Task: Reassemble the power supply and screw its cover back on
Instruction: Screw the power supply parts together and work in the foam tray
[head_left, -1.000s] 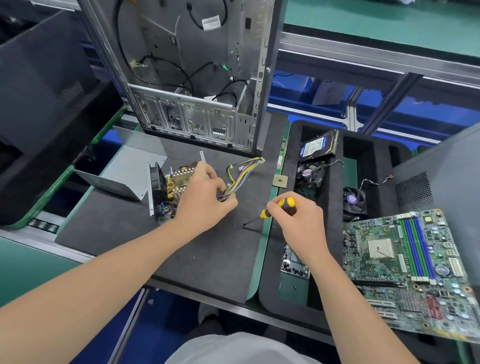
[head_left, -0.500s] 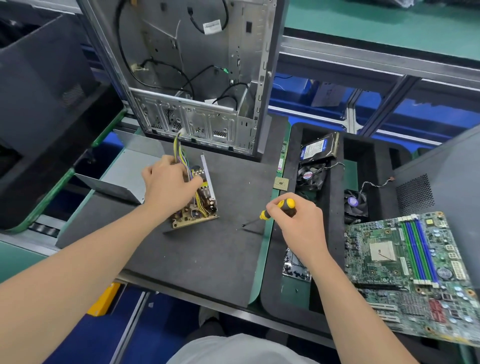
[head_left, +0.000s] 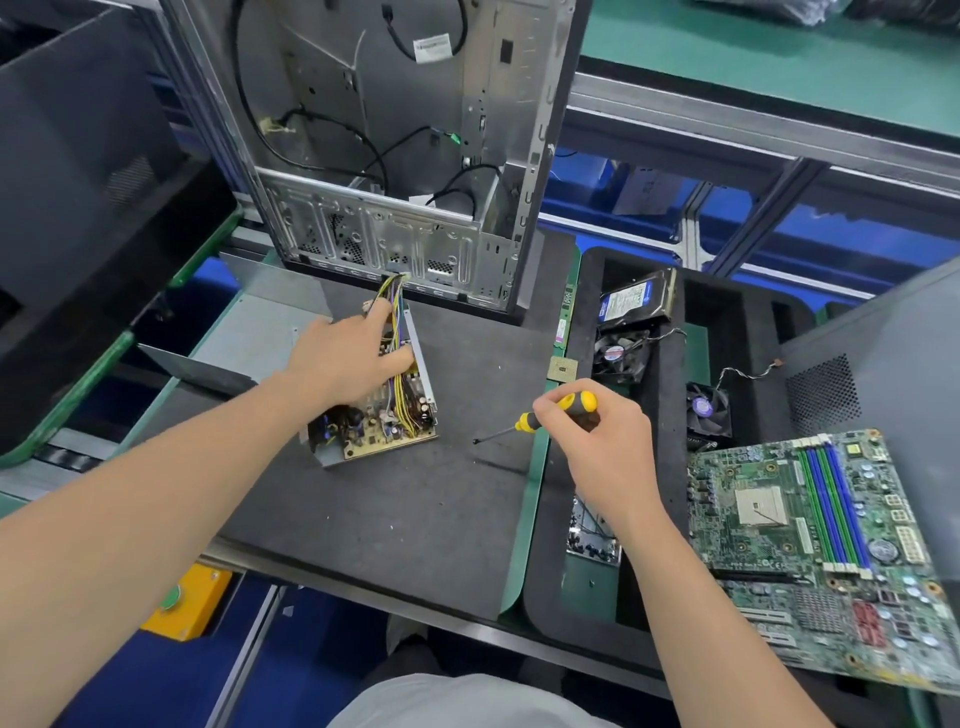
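Working position, head view. The power supply (head_left: 387, 423), uncovered, with its circuit board showing in an open metal tray, lies on the black mat (head_left: 389, 525). Its long axis runs from the person toward the computer case (head_left: 395, 156), skewed slightly leftward at the near end. The left hand (head_left: 350, 361) grips the far half of the unit, fingers curled over it and thumb pressed against the yellow cable bundle (head_left: 396, 332), which rises toward the lower edge of the case. The cover (head_left: 260, 332), a folded grey metal sheet, lies to the left of the supply and slightly beyond it, just beside the left hand and partly under that forearm. The left hand is therefore much nearer to it, and the supply lies between the cover and the right hand (head_left: 605, 441). The right hand is closed around the yellow-and-black handle of the screwdriver (head_left: 563, 408). The shaft points left toward the supply, its tip apart from the tray and over bare mat. Fitting the cover would probably mean bringing it rightward over the tray, with the cables tucked in first. Open mat lies on the near and right sides of the supply — the case hems in the far side, and the foam tray (head_left: 670, 400) begins past the mat's green right edge.
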